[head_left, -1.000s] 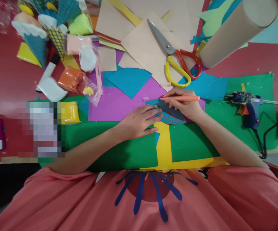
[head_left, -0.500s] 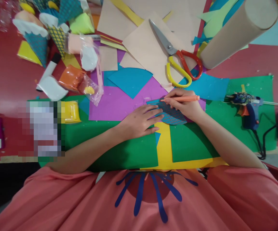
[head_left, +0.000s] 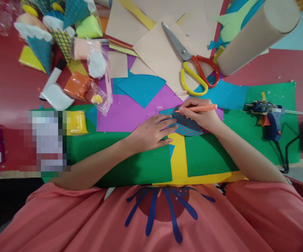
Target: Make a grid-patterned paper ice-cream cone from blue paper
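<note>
My right hand [head_left: 200, 113] is closed around an orange marker pen [head_left: 205, 107], its tip touching a blue paper piece [head_left: 189, 126] with a crosshatch of reddish lines. My left hand [head_left: 155, 131] lies flat with fingers spread, pressing the left part of that piece. Beneath it is a purple sheet [head_left: 119, 117] on green sheets [head_left: 138, 164]. Just beyond my hands lies a blue fan-shaped paper [head_left: 142, 87]. Large scissors [head_left: 190, 61] with one yellow and one red handle rest on beige paper [head_left: 151, 47]. Part of the patterned piece is hidden under my hands.
A glue gun [head_left: 270, 117] with its cord lies at the right. A beige roll [head_left: 256, 38] stands at the back right. Decorated paper cones [head_left: 39, 45], clay packets [head_left: 77, 85] and a white marker [head_left: 53, 78] crowd the back left. A yellow packet [head_left: 77, 122] sits nearer.
Almost nothing differs. The right hand and marker have shifted very slightly over the patterned paper; the left hand stays put. The view has drifted a little.
</note>
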Motion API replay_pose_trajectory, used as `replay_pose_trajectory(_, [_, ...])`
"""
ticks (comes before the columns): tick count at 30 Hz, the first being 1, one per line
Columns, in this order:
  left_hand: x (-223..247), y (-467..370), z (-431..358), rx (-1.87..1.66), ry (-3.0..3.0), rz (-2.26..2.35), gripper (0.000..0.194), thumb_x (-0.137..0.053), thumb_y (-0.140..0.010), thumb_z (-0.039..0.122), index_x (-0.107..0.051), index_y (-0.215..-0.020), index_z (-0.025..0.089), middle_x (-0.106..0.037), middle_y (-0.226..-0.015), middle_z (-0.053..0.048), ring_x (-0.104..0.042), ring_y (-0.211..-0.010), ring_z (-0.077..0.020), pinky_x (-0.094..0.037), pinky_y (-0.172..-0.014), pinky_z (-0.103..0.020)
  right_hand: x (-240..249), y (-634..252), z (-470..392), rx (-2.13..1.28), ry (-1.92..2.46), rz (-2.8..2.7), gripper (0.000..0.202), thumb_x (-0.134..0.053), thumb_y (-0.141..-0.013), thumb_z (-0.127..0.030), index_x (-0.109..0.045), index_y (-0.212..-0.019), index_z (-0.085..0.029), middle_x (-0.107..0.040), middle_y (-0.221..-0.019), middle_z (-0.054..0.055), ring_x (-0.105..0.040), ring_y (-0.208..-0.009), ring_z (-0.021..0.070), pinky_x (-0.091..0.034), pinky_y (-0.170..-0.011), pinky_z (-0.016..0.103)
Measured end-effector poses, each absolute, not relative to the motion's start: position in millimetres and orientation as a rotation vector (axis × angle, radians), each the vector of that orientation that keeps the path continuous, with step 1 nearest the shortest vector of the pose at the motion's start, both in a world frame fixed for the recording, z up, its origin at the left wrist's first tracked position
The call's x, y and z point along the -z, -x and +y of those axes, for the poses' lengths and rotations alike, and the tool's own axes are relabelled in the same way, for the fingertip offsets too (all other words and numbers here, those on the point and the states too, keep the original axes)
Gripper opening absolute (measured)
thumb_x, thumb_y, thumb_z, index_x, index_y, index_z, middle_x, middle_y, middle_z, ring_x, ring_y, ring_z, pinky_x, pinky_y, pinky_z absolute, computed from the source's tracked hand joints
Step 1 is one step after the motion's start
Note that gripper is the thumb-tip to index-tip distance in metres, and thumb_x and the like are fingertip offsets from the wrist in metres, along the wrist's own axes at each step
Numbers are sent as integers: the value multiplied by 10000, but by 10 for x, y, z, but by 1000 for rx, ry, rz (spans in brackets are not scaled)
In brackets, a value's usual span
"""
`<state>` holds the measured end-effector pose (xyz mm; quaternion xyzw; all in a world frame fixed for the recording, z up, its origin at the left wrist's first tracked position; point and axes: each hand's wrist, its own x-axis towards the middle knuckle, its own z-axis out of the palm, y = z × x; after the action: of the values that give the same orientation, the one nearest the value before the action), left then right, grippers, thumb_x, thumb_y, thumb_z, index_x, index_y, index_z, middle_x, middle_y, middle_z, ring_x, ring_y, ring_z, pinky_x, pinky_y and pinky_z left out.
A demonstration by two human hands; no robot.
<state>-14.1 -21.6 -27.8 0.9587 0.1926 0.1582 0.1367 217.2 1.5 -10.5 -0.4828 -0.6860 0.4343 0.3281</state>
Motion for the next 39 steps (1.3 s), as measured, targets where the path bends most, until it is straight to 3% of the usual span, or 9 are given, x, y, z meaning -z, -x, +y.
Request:
replay_pose_trajectory(29, [294, 155, -229, -436, -2702, 606, 370, -544, -944, 337, -595, -1266, 161, -585, -1309, -161, -539, -1252, -303, -484, -1025, -504, 119, -2197, 26, -1218, 1211, -1826, 209, -636, -811, -273, -625, -625, -176, -659, -621, 11, -555, -569, 110, -391, -498, 233])
replay_pose_trajectory(34, [283, 149, -227, -500, -2731, 582, 370, -543, -945, 336, -611, -1242, 127, -598, -1280, -178, -564, -1218, -320, -497, -1008, -497, 114, -2209, 24, -1266, 1183, -1787, 219, -644, -805, -277, -626, -615, -170, -650, -610, 10, -540, -540, 96, -384, -479, 226])
replay_pose_trajectory(39, [271, 154, -233, -430, -2750, 634, 390, -523, -956, 339, -586, -1288, 143, -583, -1326, -173, -547, -1252, -307, -479, -1035, -486, 119, -2221, -15, -1210, 1202, -1592, 297, -652, -838, -414, -637, -670, -170, -630, -619, 4, -537, -509, 85, -417, -477, 231])
